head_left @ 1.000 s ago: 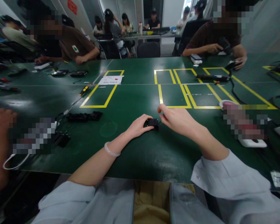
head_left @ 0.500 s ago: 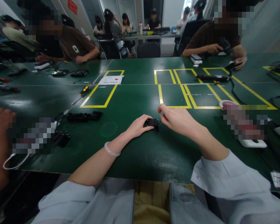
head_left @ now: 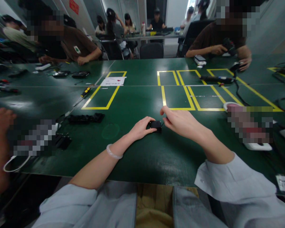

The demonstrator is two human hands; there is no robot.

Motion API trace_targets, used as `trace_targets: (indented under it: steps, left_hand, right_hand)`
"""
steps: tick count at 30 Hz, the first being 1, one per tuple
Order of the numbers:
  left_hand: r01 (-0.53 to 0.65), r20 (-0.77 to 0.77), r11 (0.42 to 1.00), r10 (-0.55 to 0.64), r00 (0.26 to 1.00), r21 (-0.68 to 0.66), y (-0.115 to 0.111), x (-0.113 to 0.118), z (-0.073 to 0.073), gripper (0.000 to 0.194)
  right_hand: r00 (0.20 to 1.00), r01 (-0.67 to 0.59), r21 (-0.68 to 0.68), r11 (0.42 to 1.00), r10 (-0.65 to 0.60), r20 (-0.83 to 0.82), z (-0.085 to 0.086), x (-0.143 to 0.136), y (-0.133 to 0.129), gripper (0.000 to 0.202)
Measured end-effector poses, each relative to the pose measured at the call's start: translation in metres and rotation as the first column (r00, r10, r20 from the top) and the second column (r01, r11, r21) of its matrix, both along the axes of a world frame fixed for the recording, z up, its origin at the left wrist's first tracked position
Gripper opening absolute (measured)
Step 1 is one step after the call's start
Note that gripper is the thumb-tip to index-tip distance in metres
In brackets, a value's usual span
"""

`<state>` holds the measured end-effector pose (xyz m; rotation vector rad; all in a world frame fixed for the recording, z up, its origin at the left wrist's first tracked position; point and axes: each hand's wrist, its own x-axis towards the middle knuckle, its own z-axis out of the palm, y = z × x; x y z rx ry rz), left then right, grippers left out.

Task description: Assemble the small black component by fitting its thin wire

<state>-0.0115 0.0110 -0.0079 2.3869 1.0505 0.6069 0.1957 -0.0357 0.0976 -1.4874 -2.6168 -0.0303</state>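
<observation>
Position of both hands and of the small black rectangular block (head_left: 155, 125) between them is unchanged from the earlier frames; at upper left, a co-worker's hand (head_left: 44, 59) has shifted slightly rightward. The block sits low at the dark green desk (head_left: 133, 155), near its middle. Left hand (head_left: 141, 127): fingers clamped on the block's left side. Right hand (head_left: 180, 122): fingers pinched together on a thin dark rod-like piece (head_left: 162, 124) at the block's right. White paper sheet (head_left: 113, 81): red mark, printed characters too small to read. White tag (head_left: 284, 183), lower right: dark marking, illegible.
</observation>
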Motion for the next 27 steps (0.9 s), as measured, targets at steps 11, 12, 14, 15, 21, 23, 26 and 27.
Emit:
trace_targets:
  steps: [11, 12, 14, 15, 21, 23, 26, 27]
  left_hand:
    - [-0.005, 0.006, 1.0, 0.005, 1.0, -0.022, 0.0001, 0.0002, 0.0012, 0.035]
    - [-0.005, 0.01, 1.0, 0.006, 1.0, -0.022, 0.0001, 0.0003, 0.001, 0.035]
    - [-0.009, 0.012, 1.0, 0.009, 1.0, -0.024, 0.0001, 0.0004, 0.0013, 0.035]
    - [-0.01, 0.01, 1.0, 0.01, 1.0, -0.028, 0.0, 0.0005, 0.0016, 0.035]
    - [-0.004, 0.001, 0.999, 0.004, 1.0, -0.04, -0.0003, 0.0004, 0.0025, 0.037]
    - [-0.004, 0.002, 1.0, 0.004, 1.0, -0.031, -0.0002, 0.0003, 0.0019, 0.037]
    - [-0.003, 0.0, 1.0, 0.003, 1.0, -0.025, 0.0, 0.0004, 0.0015, 0.036]
    - [-0.003, -0.001, 1.0, 0.003, 1.0, -0.027, 0.0, 0.0004, 0.0015, 0.036]
  right_hand:
    - [1.0, -0.015, -0.008, 1.0, 0.015, 0.015, 0.0, 0.0, 0.002, 0.023]
    - [1.0, -0.022, -0.008, 1.0, 0.022, 0.001, 0.0004, 0.0003, 0.0015, 0.023]
    - [1.0, -0.018, -0.004, 1.0, 0.018, -0.018, 0.0008, 0.0005, 0.0005, 0.023]
    - [1.0, -0.014, 0.0, 1.0, 0.014, -0.023, 0.0007, 0.0005, 0.0002, 0.022]
    - [1.0, 0.012, 0.025, 1.0, -0.012, 0.007, -0.0017, -0.0003, 0.0027, 0.024]
    - [1.0, 0.008, 0.017, 1.0, -0.009, 0.02, -0.0017, -0.0001, 0.0031, 0.023]
    - [1.0, -0.014, 0.004, 1.0, 0.014, 0.0, -0.0004, 0.0006, 0.0021, 0.022]
    - [1.0, -0.016, 0.001, 1.0, 0.016, -0.008, 0.0, 0.0008, 0.0017, 0.022]
